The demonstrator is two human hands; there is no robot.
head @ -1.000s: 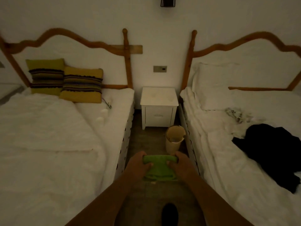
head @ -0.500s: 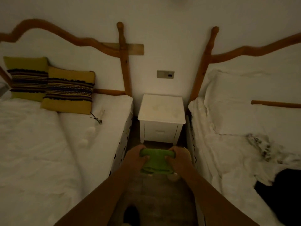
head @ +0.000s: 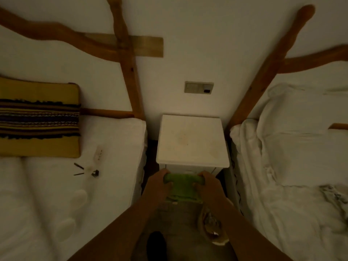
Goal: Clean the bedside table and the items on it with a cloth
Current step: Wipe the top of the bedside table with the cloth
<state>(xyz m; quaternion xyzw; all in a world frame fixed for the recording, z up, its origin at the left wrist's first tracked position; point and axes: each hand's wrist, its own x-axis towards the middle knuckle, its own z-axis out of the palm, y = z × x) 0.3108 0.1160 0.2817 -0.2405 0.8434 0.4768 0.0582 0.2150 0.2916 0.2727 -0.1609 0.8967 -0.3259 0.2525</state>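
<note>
The person stands near the white bedside table (head: 192, 140), both hands closed on a green cloth (head: 182, 186): left hand (head: 158, 186), right hand (head: 208, 185). Wiping seems not yet begun; next the cloth should go onto the stained top.

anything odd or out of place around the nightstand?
Faint yellowish stains mark the white bedside table's top. Small dark bits and a pale strip lie scattered on the left bed's white sheet. Both the left hand and the right hand grip the rolled green cloth, not yet wiping.
</note>
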